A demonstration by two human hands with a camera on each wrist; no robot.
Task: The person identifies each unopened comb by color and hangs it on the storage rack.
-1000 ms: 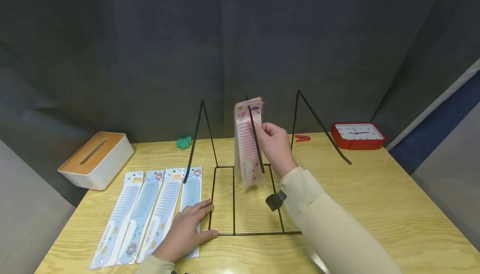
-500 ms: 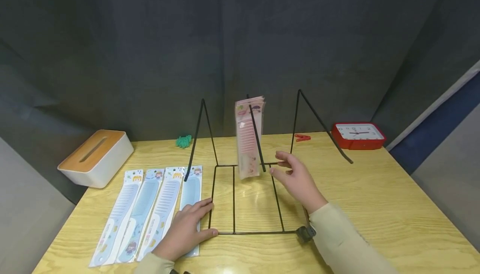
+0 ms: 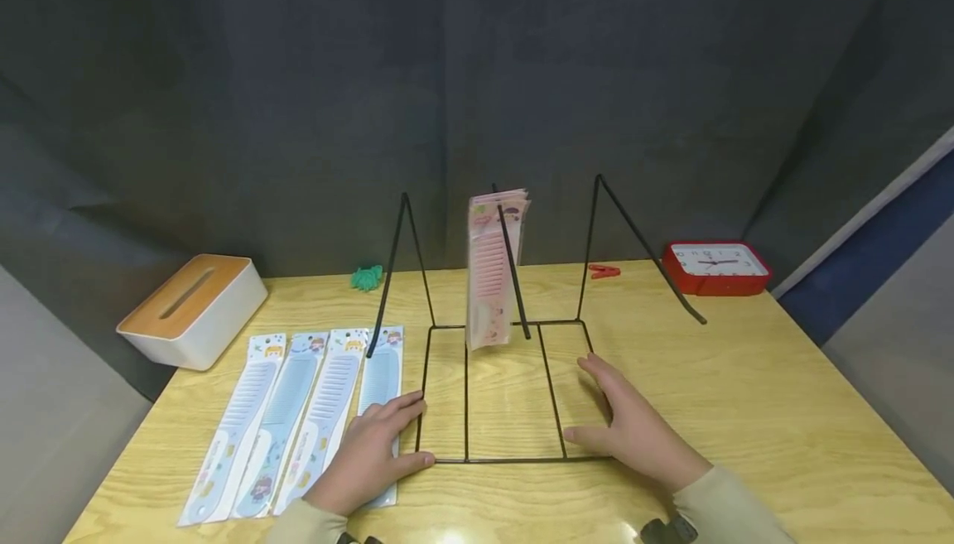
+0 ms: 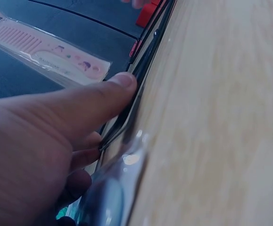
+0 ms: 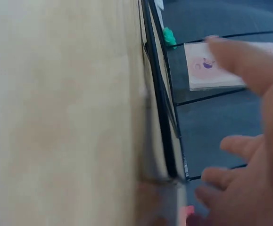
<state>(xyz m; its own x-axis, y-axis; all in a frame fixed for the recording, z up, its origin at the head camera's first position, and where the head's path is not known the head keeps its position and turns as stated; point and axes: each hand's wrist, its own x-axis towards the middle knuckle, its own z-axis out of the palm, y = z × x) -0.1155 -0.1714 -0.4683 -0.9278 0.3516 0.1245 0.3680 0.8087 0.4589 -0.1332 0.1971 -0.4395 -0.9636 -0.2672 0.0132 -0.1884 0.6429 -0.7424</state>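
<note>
At the centre of the table stands the black wire rack; take its base as the clock. Toward twelve, pink comb packs hang from the middle hook, several edges showing at the top. Toward nine, four blue comb packs lie side by side.

The left hand, at eight, has its fingers extended, their tips touching the rack's side rod, the thumb by the front corner. The right hand, between three and four, spreads loose fingers and thumb around nothing; contact with the rack I cannot tell.

The step looks like steadying the rack: light, even pressure at both front corners should suit, keeping the left palm off the nearest blue pack and the pink ones from swinging.
</note>
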